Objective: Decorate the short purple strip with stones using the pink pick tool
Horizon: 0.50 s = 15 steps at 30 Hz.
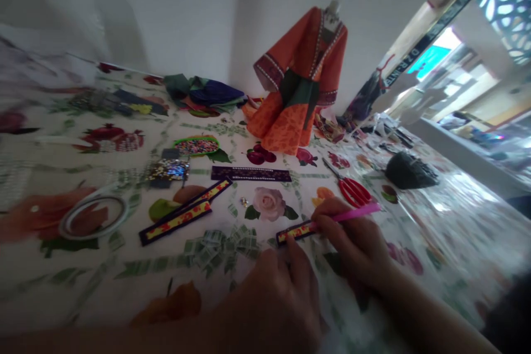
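A short dark-edged strip with a yellow and red pattern (295, 232) lies on the flowered tablecloth before me. My left hand (277, 293) holds its near end down with the fingertips. Pinched in my right hand (352, 238) is a pink pen-like stick (357, 212), slanting up to the right; its tip is hidden by the fingers at the strip. Two similar patterned strips (178, 222) lie to the left, one partly over the other. Behind them is a dark strip edged with rows of white beads (251, 173). A few tiny shiny pieces (244, 202) rest nearby.
Red-handled scissors (354, 191) lie beyond my right hand. A roll of tape (94, 217), a heap of sequins (168, 170) and a green-rimmed dish of beads (197, 146) are leftward. A small orange-red dress (302, 83) stands by the wall; a black bundle (410, 170) sits right.
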Available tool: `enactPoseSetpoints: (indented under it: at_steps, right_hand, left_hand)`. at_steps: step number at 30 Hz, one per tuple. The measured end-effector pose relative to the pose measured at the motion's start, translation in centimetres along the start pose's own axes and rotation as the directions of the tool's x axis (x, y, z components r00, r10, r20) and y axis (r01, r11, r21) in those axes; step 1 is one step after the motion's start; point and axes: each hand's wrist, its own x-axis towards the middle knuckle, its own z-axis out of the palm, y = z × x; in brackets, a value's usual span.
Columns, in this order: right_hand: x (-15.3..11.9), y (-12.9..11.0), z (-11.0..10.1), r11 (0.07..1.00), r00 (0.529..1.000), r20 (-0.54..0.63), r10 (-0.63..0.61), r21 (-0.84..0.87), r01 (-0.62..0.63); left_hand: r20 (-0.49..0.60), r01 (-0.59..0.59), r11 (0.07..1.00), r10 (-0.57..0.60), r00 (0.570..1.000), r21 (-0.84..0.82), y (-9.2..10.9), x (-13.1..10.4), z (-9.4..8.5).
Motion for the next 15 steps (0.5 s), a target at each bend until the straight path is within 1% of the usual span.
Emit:
enactPoseSetpoints:
  at_steps: [6, 8, 10, 12, 15]
  right_hand:
    - [0.0, 0.6, 0.3, 0.999, 0.999, -0.011, 0.030, -0.037, -0.030]
    - [0.2, 0.9, 0.5, 0.998, 0.999, -0.037, 0.033, -0.045, -0.035]
    - [0.4, 1.1, 0.6, 0.998, 0.997, -0.072, 0.038, -0.056, -0.042]
    - [0.5, 1.0, 0.4, 0.997, 0.995, -0.093, 0.041, -0.063, -0.047]
    - [0.8, 0.0, -0.2, 0.996, 0.997, -0.067, 0.025, -0.084, -0.031]
  left_hand:
    - [-0.010, -0.008, 1.000, 0.008, 1.000, 0.014, 0.3, -0.1, 0.2]
    - [-0.032, -0.013, 1.000, 0.013, 0.999, 0.016, 0.4, -0.2, 0.4]
    - [-0.022, -0.007, 1.000, 0.008, 1.000, 0.016, 0.5, -0.2, 0.5]
    - [0.011, -0.009, 1.000, 0.009, 1.000, 0.009, 0.6, -0.2, 0.5]
    - [0.034, -0.052, 0.999, 0.052, 0.998, -0.002, 0.6, -0.1, 0.4]
